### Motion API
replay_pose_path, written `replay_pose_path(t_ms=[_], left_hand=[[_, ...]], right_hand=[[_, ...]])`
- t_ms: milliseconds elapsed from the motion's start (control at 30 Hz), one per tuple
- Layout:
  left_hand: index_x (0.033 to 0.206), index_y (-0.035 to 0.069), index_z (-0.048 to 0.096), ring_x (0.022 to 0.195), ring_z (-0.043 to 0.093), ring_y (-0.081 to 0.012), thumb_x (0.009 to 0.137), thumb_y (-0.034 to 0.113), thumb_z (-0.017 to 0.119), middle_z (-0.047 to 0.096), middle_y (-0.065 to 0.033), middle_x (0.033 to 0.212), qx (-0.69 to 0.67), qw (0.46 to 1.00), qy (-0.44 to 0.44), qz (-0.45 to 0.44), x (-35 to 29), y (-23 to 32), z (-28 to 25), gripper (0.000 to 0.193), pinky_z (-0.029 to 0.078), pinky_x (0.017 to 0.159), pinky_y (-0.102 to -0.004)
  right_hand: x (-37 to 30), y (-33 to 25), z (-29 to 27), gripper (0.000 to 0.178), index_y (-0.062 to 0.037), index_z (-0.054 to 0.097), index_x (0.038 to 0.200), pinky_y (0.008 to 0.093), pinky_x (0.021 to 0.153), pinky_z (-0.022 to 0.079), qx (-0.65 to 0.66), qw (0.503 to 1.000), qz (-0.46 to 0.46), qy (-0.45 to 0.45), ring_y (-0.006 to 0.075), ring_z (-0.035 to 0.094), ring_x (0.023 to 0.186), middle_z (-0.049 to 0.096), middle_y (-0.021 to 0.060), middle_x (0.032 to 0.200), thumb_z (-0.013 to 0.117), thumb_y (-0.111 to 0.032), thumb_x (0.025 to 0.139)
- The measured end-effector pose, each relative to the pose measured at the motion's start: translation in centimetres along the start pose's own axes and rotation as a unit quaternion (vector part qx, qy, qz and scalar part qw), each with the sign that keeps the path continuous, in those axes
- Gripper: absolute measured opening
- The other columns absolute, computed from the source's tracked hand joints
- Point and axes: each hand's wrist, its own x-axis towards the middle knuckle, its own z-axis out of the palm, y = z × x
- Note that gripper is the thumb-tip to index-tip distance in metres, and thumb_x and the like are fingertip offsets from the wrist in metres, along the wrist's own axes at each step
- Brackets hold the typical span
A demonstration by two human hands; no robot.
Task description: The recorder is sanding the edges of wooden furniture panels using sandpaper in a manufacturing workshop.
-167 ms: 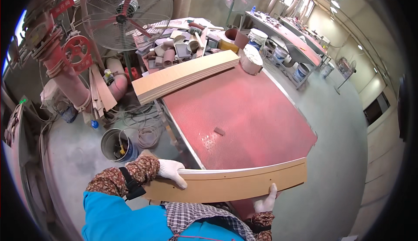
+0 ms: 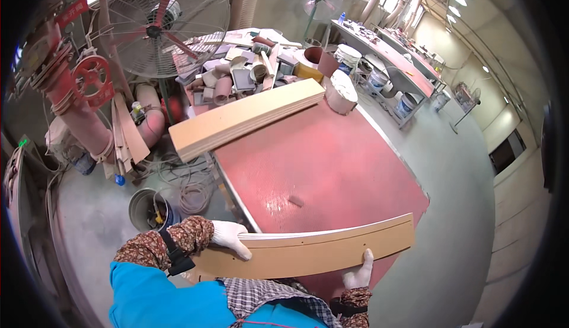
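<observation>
A long tan board [image 2: 314, 256] with small holes, a groove along its face and a white upper edge lies across in front of me, at the near end of the red-topped table [image 2: 332, 168]. The white edge looks layered, so I cannot tell whether it is one board or several together. Over its left part is my gloved left hand [image 2: 230, 238], thumb on the tan face and fingers behind the upper edge. My gloved right hand [image 2: 359, 272] grips the lower edge toward the right, thumb up on the face; its other fingers are hidden beneath. Farther up the table rests a small brown block [image 2: 296, 200].
A stack of tan boards [image 2: 249, 117] crosses the table's far end, beside a white roll [image 2: 341, 93]. Behind are heaped sanding blocks and tubes [image 2: 240, 76] and a large fan [image 2: 154, 32]. Left on the floor stand a bucket [image 2: 148, 208] and coiled hose [image 2: 195, 197].
The view has tilted and shifted slightly, so the stacked boards and small block appear lower and farther left. Both hands keep the same hold on the board.
</observation>
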Motion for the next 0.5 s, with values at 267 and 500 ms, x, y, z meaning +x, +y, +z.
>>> replay_pose_path(t_ms=[267,500], left_hand=[[0.126,-0.004,0.064,0.102,0.068,-0.0181,0.082,0.044,0.083,0.072,-0.0128,0.114,-0.097,0.993,-0.069,-0.004,3.7,-6.4,-11.2,0.067,0.055,0.088,-0.0335],[0.139,-0.003,0.058,0.113,0.065,-0.0191,0.087,0.051,0.077,0.068,-0.0131,0.129,-0.172,0.977,-0.106,-0.063,5.2,-8.9,-15.7,0.078,0.051,0.098,-0.0337]], right_hand=[[9.7,3.6,10.6,0.053,-0.0085,0.049,0.140,0.0522,0.104,0.049,-0.115,0.991,0.061,0.035,0.0294,0.057,0.124,0.059,0.0101,0.134,0.061,-0.039,0.098],[16.2,5.4,17.1,0.052,-0.0048,0.050,0.139,0.0493,0.108,0.046,-0.160,0.977,0.121,0.072,0.0304,0.058,0.123,0.060,0.0131,0.135,0.066,-0.029,0.096]])
